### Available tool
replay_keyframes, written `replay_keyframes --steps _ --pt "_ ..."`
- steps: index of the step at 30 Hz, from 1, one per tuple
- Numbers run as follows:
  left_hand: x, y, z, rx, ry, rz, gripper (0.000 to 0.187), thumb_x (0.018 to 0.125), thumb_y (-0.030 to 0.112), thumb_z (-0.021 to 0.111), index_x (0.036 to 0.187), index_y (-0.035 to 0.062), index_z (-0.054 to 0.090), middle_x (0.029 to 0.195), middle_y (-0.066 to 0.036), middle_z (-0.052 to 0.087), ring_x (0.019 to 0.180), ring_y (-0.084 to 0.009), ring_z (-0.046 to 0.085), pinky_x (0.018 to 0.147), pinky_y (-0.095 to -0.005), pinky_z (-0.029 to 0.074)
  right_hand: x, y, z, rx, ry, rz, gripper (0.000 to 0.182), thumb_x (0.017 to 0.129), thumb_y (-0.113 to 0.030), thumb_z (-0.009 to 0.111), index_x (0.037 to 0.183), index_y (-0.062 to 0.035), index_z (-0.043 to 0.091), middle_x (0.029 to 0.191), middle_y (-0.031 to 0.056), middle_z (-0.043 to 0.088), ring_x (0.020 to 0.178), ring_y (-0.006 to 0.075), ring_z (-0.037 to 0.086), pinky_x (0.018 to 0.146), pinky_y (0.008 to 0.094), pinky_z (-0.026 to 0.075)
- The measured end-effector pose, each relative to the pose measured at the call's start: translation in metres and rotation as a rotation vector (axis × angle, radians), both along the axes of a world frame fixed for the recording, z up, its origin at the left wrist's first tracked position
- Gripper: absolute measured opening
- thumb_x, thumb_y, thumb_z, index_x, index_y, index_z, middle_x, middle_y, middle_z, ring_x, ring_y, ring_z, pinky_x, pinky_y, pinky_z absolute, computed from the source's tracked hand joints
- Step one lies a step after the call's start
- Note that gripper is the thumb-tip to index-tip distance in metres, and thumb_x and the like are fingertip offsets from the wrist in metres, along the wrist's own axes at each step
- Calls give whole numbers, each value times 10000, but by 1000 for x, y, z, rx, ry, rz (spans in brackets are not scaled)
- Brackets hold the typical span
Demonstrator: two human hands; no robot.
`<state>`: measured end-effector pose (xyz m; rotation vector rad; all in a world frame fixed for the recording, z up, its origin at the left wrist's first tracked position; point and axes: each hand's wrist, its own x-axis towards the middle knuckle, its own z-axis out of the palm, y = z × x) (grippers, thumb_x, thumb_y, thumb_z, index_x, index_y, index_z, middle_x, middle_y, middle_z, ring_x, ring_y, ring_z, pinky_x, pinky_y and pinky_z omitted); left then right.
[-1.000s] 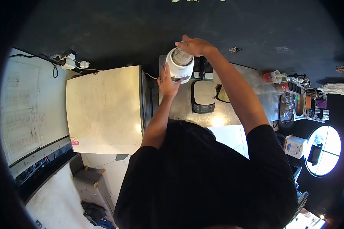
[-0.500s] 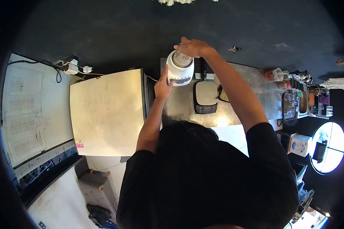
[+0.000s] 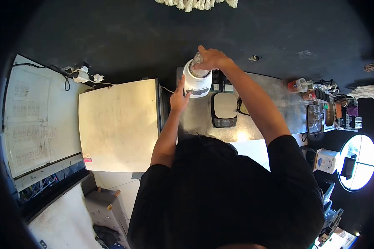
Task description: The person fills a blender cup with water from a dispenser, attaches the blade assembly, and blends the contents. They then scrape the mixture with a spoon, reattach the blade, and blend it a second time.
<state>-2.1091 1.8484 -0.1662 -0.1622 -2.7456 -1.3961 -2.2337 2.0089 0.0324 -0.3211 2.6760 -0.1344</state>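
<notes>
A white blender [image 3: 198,86] with a row of buttons on its front stands at the back of the metal counter. Its clear jar [image 3: 199,73] sits on top, partly covered by my right hand [image 3: 212,59], which grips it from above and the right. Against the left side of the blender's base rests my left hand [image 3: 178,100], fingers along the side and thumb near the buttons. In front and to the right lies a black kitchen scale [image 3: 224,106] with a pale top. What the jar contains cannot be made out.
A pale-topped cabinet [image 3: 118,124] borders the metal counter [image 3: 195,116] on the left. Behind the scale lies a dark grated tray [image 3: 222,83]. Cups [image 3: 299,85], a glass tray [image 3: 315,118] and a sink [image 3: 329,113] are far right. A power strip [image 3: 82,74] hangs at left.
The whole view has shifted slightly downward. My right hand has tilted over the jar, its fingers lower around it. My left hand stays at the base.
</notes>
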Motion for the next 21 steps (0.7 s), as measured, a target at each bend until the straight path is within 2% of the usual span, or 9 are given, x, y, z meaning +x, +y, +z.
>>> replay_keyframes --steps 3,5,10,12,13,15,17,20,21 --pt "-1 0 6 -44 -82 4 994 819 145 757 1590 273 143 1491 -128 481 1261 -349 557 980 -442 506 0 4 5 24 -6 14 921 737 -586 745 1434 -119 367 1300 223 568 1246 387 556 1020 460 472" --pt "0 -2 8 -50 -64 -20 991 836 152 736 1590 302 111 1488 -204 458 1198 -402 589 932 -459 537 2 19 10 -200 -25 174 853 755 -469 789 1434 -139 392 1367 193 519 1326 373 482 1058 449 441" --pt "-4 1 13 -22 -34 -10 936 827 105 716 1580 257 181 1464 -211 482 1224 -398 576 979 -455 509 7 40 -17 -429 71 274 704 821 -345 788 1396 -104 461 1323 166 538 1290 330 497 1033 427 465" --pt "-19 1 15 21 317 107 787 823 74 689 1517 174 333 1411 -205 523 1208 -399 583 1014 -450 483 20 47 -41 -841 338 14 659 848 -336 774 1388 -95 483 1246 143 587 1170 244 569 931 373 521" --pt "-25 6 33 238 260 183 558 862 78 654 1395 111 488 1281 -175 608 1134 -356 620 975 -414 493 30 51 -59 -848 339 -3 659 848 -336 774 1388 -95 483 1246 143 587 1170 244 569 931 373 521" --pt "-50 6 74 305 244 181 457 887 105 647 1332 105 541 1211 -152 643 1097 -320 633 936 -397 501 54 63 -108 -1462 228 -884 632 826 -337 775 1356 -104 522 1205 166 625 1090 271 631 889 376 529" --pt "-76 10 116 322 288 152 279 941 151 628 1209 72 628 1087 -118 698 1001 -249 664 830 -348 518 85 80 -196 -979 392 -765 576 849 -309 757 1335 -86 544 1095 145 670 923 251 673 779 377 546" --pt "-120 32 152 253 373 37 258 982 253 611 1108 37 674 985 -106 726 890 -207 689 753 -326 531 126 62 -229 -926 368 -647 533 844 -280 758 1298 -76 567 994 139 691 841 260 681 748 392 539" --pt "-131 41 160 198 213 -53 298 990 295 591 1114 36 668 971 -114 728 881 -206 692 752 -326 530 128 56 -231 -935 370 -669 533 844 -280 758 1298 -76 567 994 139 691 841 260 681 748 392 539"
